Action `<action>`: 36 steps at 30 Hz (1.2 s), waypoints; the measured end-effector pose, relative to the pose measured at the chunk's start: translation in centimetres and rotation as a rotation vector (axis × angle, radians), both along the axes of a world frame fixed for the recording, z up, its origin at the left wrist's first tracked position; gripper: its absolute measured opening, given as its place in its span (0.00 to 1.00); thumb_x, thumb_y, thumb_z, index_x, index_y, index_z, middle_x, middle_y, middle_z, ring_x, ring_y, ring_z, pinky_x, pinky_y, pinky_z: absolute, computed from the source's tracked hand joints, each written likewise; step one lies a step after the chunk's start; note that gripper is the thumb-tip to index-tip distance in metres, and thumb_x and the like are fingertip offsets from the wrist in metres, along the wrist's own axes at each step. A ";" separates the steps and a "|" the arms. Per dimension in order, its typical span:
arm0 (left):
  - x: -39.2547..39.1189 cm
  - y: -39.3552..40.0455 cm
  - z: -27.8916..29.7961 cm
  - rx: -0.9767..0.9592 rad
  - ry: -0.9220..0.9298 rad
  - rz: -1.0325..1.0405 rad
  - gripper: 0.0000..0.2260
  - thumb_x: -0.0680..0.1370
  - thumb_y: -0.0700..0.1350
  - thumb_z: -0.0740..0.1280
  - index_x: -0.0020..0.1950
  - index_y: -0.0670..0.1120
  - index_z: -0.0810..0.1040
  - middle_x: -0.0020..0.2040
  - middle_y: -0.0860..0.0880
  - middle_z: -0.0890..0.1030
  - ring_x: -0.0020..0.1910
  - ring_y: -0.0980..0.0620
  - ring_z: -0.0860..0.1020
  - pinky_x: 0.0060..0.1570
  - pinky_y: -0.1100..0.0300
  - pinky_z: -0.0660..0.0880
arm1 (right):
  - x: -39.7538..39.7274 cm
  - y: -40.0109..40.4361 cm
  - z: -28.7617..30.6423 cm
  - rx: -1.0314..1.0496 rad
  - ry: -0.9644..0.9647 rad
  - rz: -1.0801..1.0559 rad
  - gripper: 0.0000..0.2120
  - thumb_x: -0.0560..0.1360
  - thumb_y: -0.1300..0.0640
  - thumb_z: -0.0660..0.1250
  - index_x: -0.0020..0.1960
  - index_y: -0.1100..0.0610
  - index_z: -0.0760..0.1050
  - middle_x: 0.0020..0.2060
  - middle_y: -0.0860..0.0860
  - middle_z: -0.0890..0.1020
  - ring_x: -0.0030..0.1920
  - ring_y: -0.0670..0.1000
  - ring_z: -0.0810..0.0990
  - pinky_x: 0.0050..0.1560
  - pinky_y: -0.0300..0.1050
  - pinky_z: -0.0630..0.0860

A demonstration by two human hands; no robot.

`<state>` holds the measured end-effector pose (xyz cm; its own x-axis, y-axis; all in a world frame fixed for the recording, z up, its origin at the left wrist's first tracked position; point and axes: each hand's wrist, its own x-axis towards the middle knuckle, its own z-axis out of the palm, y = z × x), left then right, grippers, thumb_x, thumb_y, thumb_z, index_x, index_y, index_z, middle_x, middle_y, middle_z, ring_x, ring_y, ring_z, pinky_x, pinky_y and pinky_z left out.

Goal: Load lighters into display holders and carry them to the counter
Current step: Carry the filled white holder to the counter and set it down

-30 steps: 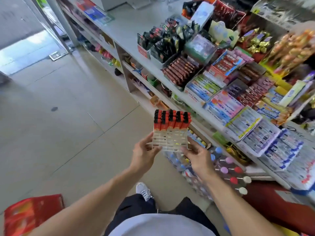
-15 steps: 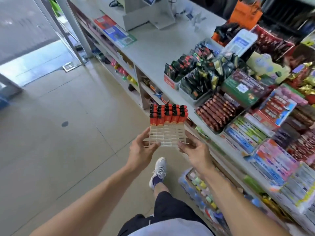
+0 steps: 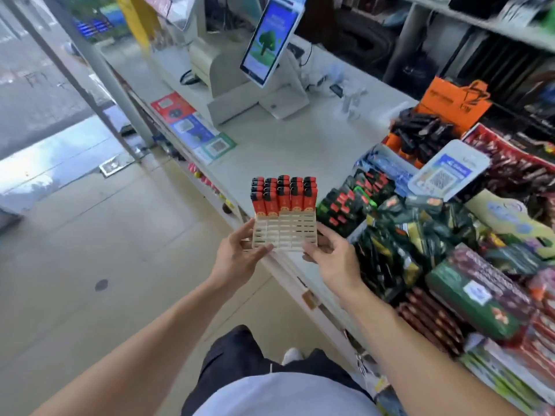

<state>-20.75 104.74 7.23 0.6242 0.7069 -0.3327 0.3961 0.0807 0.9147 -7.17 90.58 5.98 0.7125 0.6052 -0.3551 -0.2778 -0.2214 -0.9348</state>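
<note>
Holder: we carry the display holder (image 3: 283,234) upright at the counter (image 3: 288,145) edge.
Lighters: red lighters (image 3: 283,195) stand vertical, black caps up (rear rows only).
Hands: our left hand (image 3: 237,259) and right hand (image 3: 333,258) grip its sides.

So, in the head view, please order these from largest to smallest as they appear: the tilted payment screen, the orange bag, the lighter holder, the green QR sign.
1. Payment screen and lighter holder: similar; the holder is nearer, so unsure.
2. Orange bag.
3. Green QR sign.
</note>
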 end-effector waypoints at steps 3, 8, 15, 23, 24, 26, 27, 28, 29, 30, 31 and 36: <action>3.9 5.9 -0.7 -0.025 0.008 -0.062 0.27 0.76 0.37 0.74 0.74 0.46 0.71 0.56 0.53 0.83 0.45 0.64 0.83 0.40 0.72 0.76 | 3.6 4.9 -0.3 -0.039 0.046 -0.041 0.19 0.77 0.65 0.70 0.66 0.51 0.73 0.51 0.52 0.85 0.48 0.52 0.86 0.51 0.48 0.83; 12.2 15.3 -2.5 -0.003 0.085 -0.244 0.26 0.75 0.42 0.76 0.71 0.54 0.75 0.54 0.57 0.84 0.44 0.65 0.83 0.41 0.70 0.76 | 9.5 12.3 -1.5 -0.135 0.042 -0.168 0.20 0.77 0.67 0.70 0.65 0.54 0.70 0.50 0.53 0.82 0.45 0.49 0.85 0.46 0.39 0.82; 23.4 23.7 -6.1 0.008 0.180 -0.536 0.24 0.75 0.41 0.76 0.67 0.57 0.75 0.50 0.58 0.83 0.41 0.68 0.81 0.41 0.69 0.77 | 15.1 19.3 -5.0 -0.385 0.108 -0.433 0.21 0.78 0.65 0.68 0.69 0.56 0.69 0.47 0.50 0.83 0.46 0.52 0.85 0.55 0.55 0.81; 32.1 25.3 -9.4 0.008 0.235 -0.789 0.25 0.76 0.41 0.74 0.72 0.51 0.73 0.57 0.53 0.81 0.51 0.53 0.80 0.53 0.58 0.78 | 19.3 21.5 -7.0 -0.481 0.093 -0.689 0.17 0.77 0.65 0.69 0.60 0.47 0.74 0.49 0.49 0.84 0.48 0.52 0.84 0.55 0.54 0.81; 33.0 25.3 -9.6 0.014 0.242 -0.810 0.25 0.77 0.40 0.74 0.73 0.50 0.73 0.58 0.53 0.80 0.52 0.53 0.80 0.53 0.59 0.77 | 19.8 21.6 -7.3 -0.476 0.098 -0.713 0.18 0.77 0.65 0.69 0.61 0.47 0.74 0.50 0.50 0.85 0.49 0.51 0.84 0.55 0.53 0.81; 34.7 25.4 -10.0 0.019 0.257 -0.838 0.26 0.77 0.40 0.73 0.74 0.50 0.71 0.59 0.52 0.80 0.51 0.53 0.79 0.45 0.66 0.75 | 20.8 21.9 -7.8 -0.481 0.097 -0.744 0.19 0.77 0.63 0.69 0.65 0.48 0.75 0.52 0.50 0.85 0.51 0.50 0.84 0.56 0.51 0.81; 35.5 25.5 -10.3 0.026 0.262 -0.847 0.26 0.77 0.40 0.73 0.74 0.50 0.71 0.60 0.52 0.80 0.51 0.54 0.79 0.42 0.69 0.73 | 21.4 22.1 -8.1 -0.485 0.089 -0.758 0.19 0.77 0.63 0.69 0.64 0.47 0.75 0.51 0.49 0.85 0.50 0.49 0.84 0.56 0.50 0.81; 36.4 25.7 -10.5 0.041 0.263 -0.858 0.26 0.77 0.41 0.73 0.74 0.50 0.71 0.61 0.51 0.80 0.51 0.54 0.79 0.41 0.70 0.72 | 22.0 22.3 -8.3 -0.482 0.076 -0.771 0.18 0.77 0.63 0.69 0.62 0.45 0.76 0.51 0.47 0.85 0.50 0.48 0.84 0.55 0.49 0.81; 37.2 25.8 -10.7 0.068 0.262 -0.871 0.26 0.76 0.42 0.74 0.73 0.51 0.72 0.61 0.51 0.80 0.51 0.54 0.79 0.41 0.69 0.72 | 22.6 22.5 -8.4 -0.481 0.061 -0.779 0.17 0.77 0.64 0.69 0.58 0.43 0.76 0.50 0.47 0.85 0.49 0.47 0.84 0.54 0.47 0.80; 38.0 25.9 -10.7 0.108 0.256 -0.886 0.27 0.74 0.44 0.77 0.71 0.51 0.73 0.60 0.52 0.79 0.50 0.55 0.79 0.42 0.68 0.73 | 23.3 22.6 -8.6 -0.485 0.045 -0.787 0.17 0.76 0.64 0.68 0.56 0.44 0.77 0.50 0.46 0.85 0.49 0.46 0.84 0.53 0.45 0.80; 38.8 26.1 -10.9 0.162 0.248 -0.909 0.29 0.71 0.46 0.79 0.70 0.51 0.74 0.59 0.52 0.78 0.50 0.56 0.79 0.45 0.65 0.75 | 23.9 22.7 -8.7 -0.494 0.034 -0.795 0.15 0.77 0.65 0.68 0.55 0.46 0.78 0.50 0.45 0.85 0.49 0.46 0.84 0.53 0.43 0.79; 41.7 25.7 -11.5 0.353 0.240 -0.959 0.37 0.65 0.49 0.83 0.70 0.49 0.73 0.60 0.49 0.74 0.55 0.50 0.79 0.57 0.53 0.77 | 25.7 23.2 -9.8 -0.558 -0.019 -0.790 0.15 0.79 0.62 0.66 0.64 0.52 0.78 0.55 0.44 0.84 0.55 0.44 0.82 0.60 0.46 0.78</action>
